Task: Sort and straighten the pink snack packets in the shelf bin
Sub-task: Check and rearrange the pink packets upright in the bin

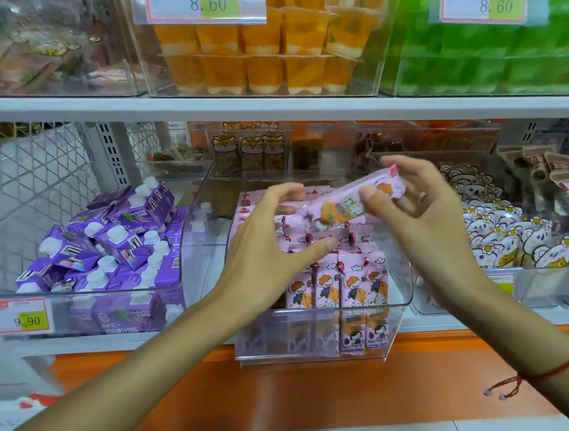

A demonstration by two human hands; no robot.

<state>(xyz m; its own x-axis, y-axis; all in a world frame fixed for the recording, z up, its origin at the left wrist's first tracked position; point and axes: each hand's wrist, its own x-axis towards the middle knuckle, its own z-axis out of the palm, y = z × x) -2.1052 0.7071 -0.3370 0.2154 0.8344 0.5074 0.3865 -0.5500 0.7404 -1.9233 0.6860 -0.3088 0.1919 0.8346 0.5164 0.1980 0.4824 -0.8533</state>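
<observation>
A clear plastic shelf bin (pixel 322 353) in the middle holds several pink snack packets (pixel 348 288) with a cartoon child; those at the front stand upright, those behind lie loosely. My right hand (pixel 424 217) grips one pink packet (pixel 344 206) above the bin, held slanted with its right end higher. My left hand (pixel 265 248) hovers over the bin's left side with fingers spread, its fingertips near the held packet's left end and its thumb above the loose packets. Whether it touches any packet is unclear.
A clear bin of purple drink cartons (pixel 114 250) stands to the left with a 9.90 price tag (pixel 15 316). White bear-print packets (pixel 505 240) fill the bin on the right. The shelf above (pixel 266 103) carries orange jelly cups (pixel 263 62) and green goods (pixel 503 55).
</observation>
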